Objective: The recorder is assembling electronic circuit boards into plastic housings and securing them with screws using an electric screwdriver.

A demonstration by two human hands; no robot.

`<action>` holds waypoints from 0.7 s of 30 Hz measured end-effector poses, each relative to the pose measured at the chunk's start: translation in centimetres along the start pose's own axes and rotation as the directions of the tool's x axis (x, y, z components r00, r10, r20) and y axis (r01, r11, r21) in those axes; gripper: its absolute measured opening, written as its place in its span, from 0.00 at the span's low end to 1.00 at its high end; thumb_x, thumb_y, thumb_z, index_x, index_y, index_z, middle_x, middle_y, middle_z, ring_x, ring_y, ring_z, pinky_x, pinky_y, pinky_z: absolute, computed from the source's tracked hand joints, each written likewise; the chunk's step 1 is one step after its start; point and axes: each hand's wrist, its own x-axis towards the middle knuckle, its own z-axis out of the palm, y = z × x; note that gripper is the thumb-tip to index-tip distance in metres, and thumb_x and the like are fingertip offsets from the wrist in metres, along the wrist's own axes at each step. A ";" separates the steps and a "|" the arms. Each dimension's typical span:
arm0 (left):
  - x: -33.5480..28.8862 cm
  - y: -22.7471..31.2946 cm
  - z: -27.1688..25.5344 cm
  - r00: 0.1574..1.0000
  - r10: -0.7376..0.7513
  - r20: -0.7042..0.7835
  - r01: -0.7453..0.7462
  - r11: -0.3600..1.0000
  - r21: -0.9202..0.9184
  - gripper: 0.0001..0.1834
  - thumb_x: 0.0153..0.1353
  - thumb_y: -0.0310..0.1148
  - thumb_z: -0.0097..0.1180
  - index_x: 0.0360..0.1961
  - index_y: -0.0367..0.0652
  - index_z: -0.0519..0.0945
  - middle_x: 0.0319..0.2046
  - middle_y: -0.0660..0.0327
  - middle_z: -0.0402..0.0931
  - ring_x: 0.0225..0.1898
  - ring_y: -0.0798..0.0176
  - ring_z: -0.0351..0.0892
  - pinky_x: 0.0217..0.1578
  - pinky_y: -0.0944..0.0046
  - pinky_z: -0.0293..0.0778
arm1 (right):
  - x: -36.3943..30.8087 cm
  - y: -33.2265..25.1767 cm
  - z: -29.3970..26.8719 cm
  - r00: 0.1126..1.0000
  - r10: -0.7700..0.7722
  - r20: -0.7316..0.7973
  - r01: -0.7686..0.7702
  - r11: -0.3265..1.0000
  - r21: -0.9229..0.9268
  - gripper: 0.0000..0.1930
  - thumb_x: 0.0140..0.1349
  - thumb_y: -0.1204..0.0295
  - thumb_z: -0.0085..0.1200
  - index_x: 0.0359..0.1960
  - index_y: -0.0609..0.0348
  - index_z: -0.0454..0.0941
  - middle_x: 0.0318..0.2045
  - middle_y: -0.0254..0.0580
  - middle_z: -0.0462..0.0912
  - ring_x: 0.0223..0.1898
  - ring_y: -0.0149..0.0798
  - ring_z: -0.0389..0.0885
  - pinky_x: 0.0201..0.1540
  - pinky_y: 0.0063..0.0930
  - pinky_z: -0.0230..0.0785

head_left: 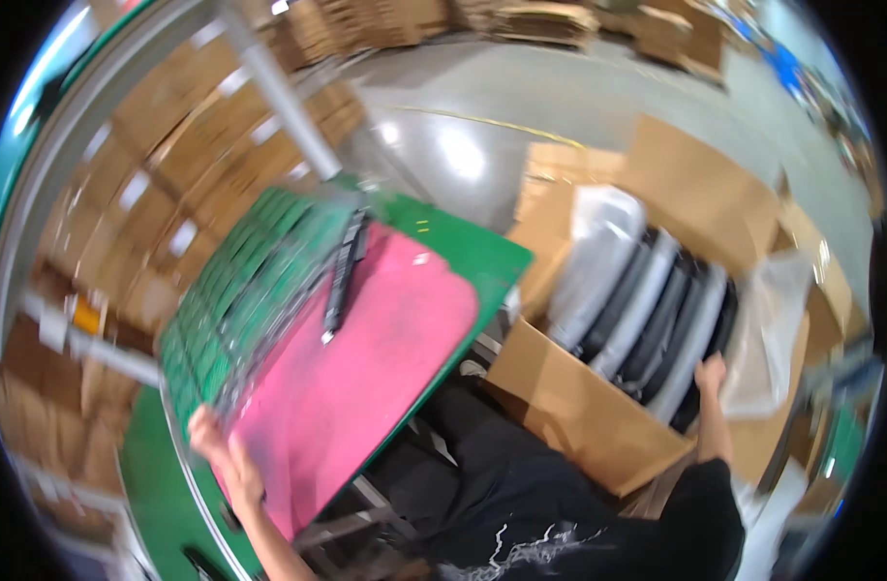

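Has the left hand point(227, 455) at the near end of the clear plastic point(269, 261), spread over green on the left of the tabletop point(482, 247); cannot tell, because of blur, if released or grasping; has the right hand point(712, 373) with bent fingers at the rightmost of the grey and black pieces point(637, 305), standing in a row inside the open carton point(569, 407); cannot tell if gripping; has a translucent sheet point(773, 339) just beside this hand, draped by the carton's right side; has also a slim black bar point(344, 276) lying on the pink mat point(405, 310), and a grey post point(279, 92) before stacked boxes point(172, 165).
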 end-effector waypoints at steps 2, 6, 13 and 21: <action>0.7 2.4 0.4 0.996 0.081 0.033 -0.075 0.986 -0.148 0.22 0.56 0.18 0.46 0.53 0.38 0.63 0.53 0.49 0.62 0.54 0.51 0.65 0.58 0.51 0.62 | 0.1 -2.3 -0.2 0.999 0.015 0.052 -0.013 0.999 -0.035 0.37 0.54 0.61 0.64 0.61 0.72 0.66 0.57 0.63 0.73 0.60 0.57 0.70 0.64 0.45 0.61; 1.9 4.0 0.3 0.957 0.186 0.223 -0.170 0.982 -0.088 0.16 0.52 0.19 0.53 0.43 0.38 0.69 0.42 0.50 0.72 0.48 0.46 0.70 0.53 0.53 0.67 | 0.0 -3.1 -1.3 0.993 0.002 0.120 0.021 0.983 -0.184 0.15 0.55 0.77 0.59 0.44 0.67 0.75 0.47 0.59 0.79 0.52 0.58 0.78 0.56 0.45 0.73; -1.3 1.9 -1.6 0.978 0.017 0.208 -0.001 0.997 -0.079 0.09 0.54 0.21 0.55 0.38 0.39 0.72 0.35 0.56 0.75 0.42 0.50 0.74 0.47 0.56 0.70 | 4.7 -7.0 -4.2 0.984 -0.158 -0.087 0.127 0.949 -0.287 0.13 0.57 0.72 0.56 0.39 0.70 0.77 0.41 0.57 0.83 0.42 0.55 0.85 0.43 0.43 0.81; -2.2 1.6 -0.4 0.904 -0.100 0.416 0.123 0.992 -0.029 0.11 0.61 0.32 0.59 0.42 0.40 0.74 0.35 0.58 0.76 0.40 0.52 0.75 0.44 0.55 0.72 | 8.7 -13.4 -0.5 0.943 -0.192 0.271 0.272 0.913 -0.303 0.13 0.58 0.70 0.55 0.36 0.72 0.78 0.36 0.56 0.84 0.35 0.53 0.86 0.35 0.43 0.80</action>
